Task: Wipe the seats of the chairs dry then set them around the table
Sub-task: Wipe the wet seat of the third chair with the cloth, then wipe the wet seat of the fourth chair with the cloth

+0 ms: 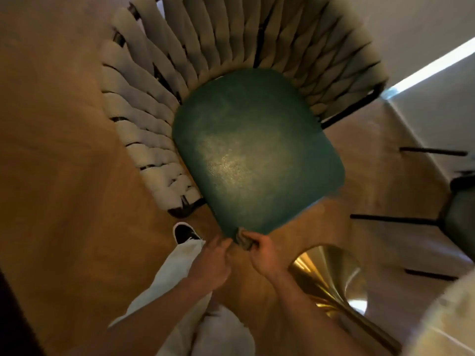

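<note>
The left hand (214,260) and the right hand (261,254) meet at the near edge of the green seat (257,155), both pinching a small grey cloth (243,240). I think it is better to spread the cloth flat first, then wipe across the shiny middle in overlapping strokes.

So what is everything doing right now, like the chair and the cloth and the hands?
Chair: upright on the floor, nobody on it.
Seat: bare, with a pale shiny patch in the middle.
Cloth: bunched up at the seat's front edge.
Left hand: fingers curled, pinching the cloth.
Right hand: gripping the cloth.
Second chair: at the right edge, only partly seen.
Table base: gold, standing beside the chair.
</note>
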Motion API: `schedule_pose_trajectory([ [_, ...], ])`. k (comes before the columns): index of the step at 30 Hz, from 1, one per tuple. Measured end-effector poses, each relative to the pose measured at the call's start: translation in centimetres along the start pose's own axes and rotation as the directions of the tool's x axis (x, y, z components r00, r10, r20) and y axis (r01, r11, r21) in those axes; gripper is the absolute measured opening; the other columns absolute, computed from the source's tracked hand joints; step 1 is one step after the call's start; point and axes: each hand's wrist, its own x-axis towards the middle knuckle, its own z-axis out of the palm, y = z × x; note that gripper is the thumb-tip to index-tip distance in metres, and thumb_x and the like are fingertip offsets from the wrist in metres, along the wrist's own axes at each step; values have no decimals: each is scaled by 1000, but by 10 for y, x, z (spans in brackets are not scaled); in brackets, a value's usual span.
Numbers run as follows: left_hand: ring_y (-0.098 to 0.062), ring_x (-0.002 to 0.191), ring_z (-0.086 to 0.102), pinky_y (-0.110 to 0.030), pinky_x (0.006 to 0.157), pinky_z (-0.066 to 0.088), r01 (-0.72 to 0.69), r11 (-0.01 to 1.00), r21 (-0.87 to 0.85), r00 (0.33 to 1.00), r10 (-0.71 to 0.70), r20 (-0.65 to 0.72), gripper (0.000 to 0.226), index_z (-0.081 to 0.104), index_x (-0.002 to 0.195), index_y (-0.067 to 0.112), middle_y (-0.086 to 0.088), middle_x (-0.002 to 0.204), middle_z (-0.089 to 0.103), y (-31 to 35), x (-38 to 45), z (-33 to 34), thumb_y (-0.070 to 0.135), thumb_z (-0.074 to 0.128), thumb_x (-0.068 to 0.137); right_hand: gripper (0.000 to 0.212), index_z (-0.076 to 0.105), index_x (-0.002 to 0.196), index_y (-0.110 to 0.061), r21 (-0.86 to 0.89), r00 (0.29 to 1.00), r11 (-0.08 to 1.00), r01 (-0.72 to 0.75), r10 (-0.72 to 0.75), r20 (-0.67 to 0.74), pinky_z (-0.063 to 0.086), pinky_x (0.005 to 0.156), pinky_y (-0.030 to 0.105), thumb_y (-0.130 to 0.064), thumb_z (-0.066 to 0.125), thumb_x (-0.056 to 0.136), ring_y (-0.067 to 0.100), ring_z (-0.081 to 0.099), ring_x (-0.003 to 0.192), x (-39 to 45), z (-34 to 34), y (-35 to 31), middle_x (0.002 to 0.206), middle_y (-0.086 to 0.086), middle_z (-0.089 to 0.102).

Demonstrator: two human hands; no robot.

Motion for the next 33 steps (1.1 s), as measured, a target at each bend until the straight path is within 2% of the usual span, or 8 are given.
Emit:
schedule_pose_trajectory([
  [3,-22,134,42,-36,112,35,-22,994,-105,999,19,-30,50,40,146,20,-5,147,45,14,-32,-11,18,50,97,43,67,118,-10,247,985,959,-139,160,-64,42,66,3,10,42,89,8,60,87,-33,-9,-18,100,1,69],
  [5,-22,130,48,-37,109,39,-24,972,-233,997,7,-71,46,44,143,19,-5,143,50,25,-57,-16,23,53,98,45,67,114,-20,442,966,876,-196,251,-69,46,64,13,7,42,89,14,60,87,-60,-22,-33,100,0,66],
  [9,-17,127,50,-38,106,44,-84,895,-439,993,38,-113,50,41,145,21,-4,139,52,47,-109,-24,32,55,98,36,67,106,-13,883,958,427,-197,276,80,52,81,35,-2,39,86,29,61,101,-125,-42,-52,109,17,65],
  [12,-14,120,54,-34,104,45,-121,814,-568,990,58,-127,53,39,145,23,0,130,57,59,-149,-32,39,54,97,41,61,118,-3,960,971,181,-215,146,190,47,97,47,-23,41,89,35,58,112,-170,-47,-60,120,22,63],
  [18,-17,106,64,-36,98,51,-118,642,-758,992,105,-66,37,60,126,16,-5,116,67,70,-212,-47,35,59,94,46,61,124,-6,936,980,315,-159,-65,188,51,91,43,-34,57,87,31,62,111,-231,-41,-99,122,20,63],
  [23,-22,105,67,-44,98,51,-146,534,-833,989,72,-128,29,63,117,15,-9,111,70,54,-229,-72,30,63,92,28,66,113,-9,895,997,445,-23,-59,55,52,92,41,-25,54,94,28,65,107,-243,-33,-144,113,15,69],
  [29,-23,103,68,-42,96,53,-186,427,-885,983,87,-164,25,62,117,9,-11,110,70,35,-229,-135,22,58,95,23,71,100,-15,790,993,603,112,-89,-73,56,66,24,-25,50,99,15,71,86,-228,-26,-210,92,3,75],
  [33,-22,100,69,-38,90,56,-208,437,-875,978,91,-187,22,62,116,11,-11,109,69,22,-219,-195,21,54,97,19,73,92,-19,740,986,652,163,-73,-152,54,66,22,-24,55,96,14,70,86,-196,-17,-262,91,2,74],
])
